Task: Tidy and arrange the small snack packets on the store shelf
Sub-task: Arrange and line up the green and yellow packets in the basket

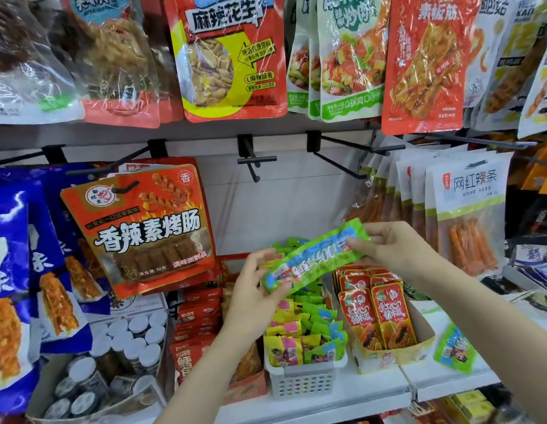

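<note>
Both hands hold 1 long green-and-blue snack packet (316, 257) level above the white slotted basket (306, 382), which sits low on the shelf at about 6 o'clock from the packet. The left hand (260, 289) pinches its lower end between thumb and fingers; the right hand (394, 244) pinches the upper end at 2 o'clock, so the packet is stretched flat and tilted, probably to straighten it before placing. The basket already carries small green, yellow and pink packets (303, 332) packed upright. At 3 o'clock of the basket stands a cardboard tray (397, 356) of red papaya-print packets (379, 313); 1 stray green packet (455, 347) lies on the shelf beyond it. At 12 o'clock, 2 black hooks (254, 160) hang bare.
</note>
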{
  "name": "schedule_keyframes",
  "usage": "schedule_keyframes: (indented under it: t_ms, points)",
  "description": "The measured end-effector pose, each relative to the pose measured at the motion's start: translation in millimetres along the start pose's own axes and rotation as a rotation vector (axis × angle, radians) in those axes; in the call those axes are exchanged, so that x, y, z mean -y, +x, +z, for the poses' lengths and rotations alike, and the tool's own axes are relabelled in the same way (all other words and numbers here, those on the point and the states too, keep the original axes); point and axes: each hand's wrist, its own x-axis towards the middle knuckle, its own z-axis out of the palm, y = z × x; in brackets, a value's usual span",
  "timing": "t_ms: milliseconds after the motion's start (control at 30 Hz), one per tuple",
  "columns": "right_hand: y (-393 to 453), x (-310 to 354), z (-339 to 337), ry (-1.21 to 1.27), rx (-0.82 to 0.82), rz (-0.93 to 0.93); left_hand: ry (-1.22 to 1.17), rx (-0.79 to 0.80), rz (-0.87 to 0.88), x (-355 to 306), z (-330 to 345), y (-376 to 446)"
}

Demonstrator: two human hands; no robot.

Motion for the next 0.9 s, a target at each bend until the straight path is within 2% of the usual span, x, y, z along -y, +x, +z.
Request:
schedule_keyframes:
  t_ms: [33, 100, 200, 333, 467, 633, 900]
  points:
    - [-1.0, 0.2, -1.5, 0.024, -0.056, -0.039, 0.045, -0.011, -0.012, 2.8, -0.4, 1.4]
    - [-2.6, -0.4, -6.9, 0.055, -0.170, -0.124, 0.327, -0.005, 0.017, 12.9, -4.5, 2.0]
    - [-6.4, -6.9, -16.0, -0.030, -0.266, -0.211, 0.637, 0.100, 0.122, 27.0, -8.8, -6.4]
    - [-13.6, -14.3, -25.9, -0.033, -0.318, -0.223, 0.830, 0.217, 0.230, 34.8, -4.1, -3.0]
    - [-20.9, -16.2, -25.3, -0.022, -0.281, -0.210, 1.048, 0.375, 0.179, 38.5, 10.5, 8.3]
    - [-21.1, -19.2, -16.3, -0.121, -0.246, -0.189, 1.104, 0.405, 0.111, 44.0, 14.3, 10.7]
    - [-22.4, -31.2, -6.5, -0.380, -0.158, -0.242, 1.023, 0.353, 0.105, 45.5, 9.5, -6.8]
